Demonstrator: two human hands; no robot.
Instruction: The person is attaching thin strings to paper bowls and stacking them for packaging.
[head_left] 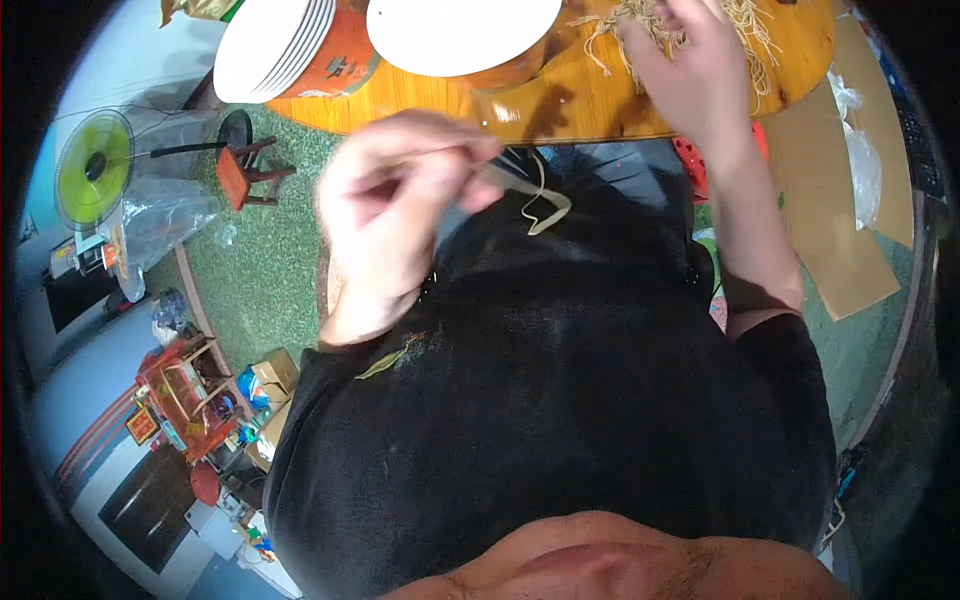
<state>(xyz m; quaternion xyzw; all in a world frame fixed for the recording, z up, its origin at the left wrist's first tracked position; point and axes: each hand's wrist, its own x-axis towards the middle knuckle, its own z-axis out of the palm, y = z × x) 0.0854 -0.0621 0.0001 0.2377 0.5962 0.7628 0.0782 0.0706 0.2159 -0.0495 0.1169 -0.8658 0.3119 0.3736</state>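
Observation:
My left hand [395,195] is raised over my lap, blurred by motion, its fingers pinched together. From its fingertips a thin pale strand [550,215] trails to the right and loops in front of my dark clothing. My right hand [695,75] reaches over the far right of the wooden table, thumb and fingers apart over a loose heap of beige strands [755,45]. Some of its fingers are cut off by the top edge of the picture. Whether its fingertips touch individual strands is not clear.
On the table [620,115] stand a stack of white-rimmed orange tubs [345,65] and a white round lid or tub top [465,35]. A green fan [95,168] and small stool [235,178] are at left. Flattened cardboard [830,200] lies at right. A dry leaf [380,365] clings to my shirt.

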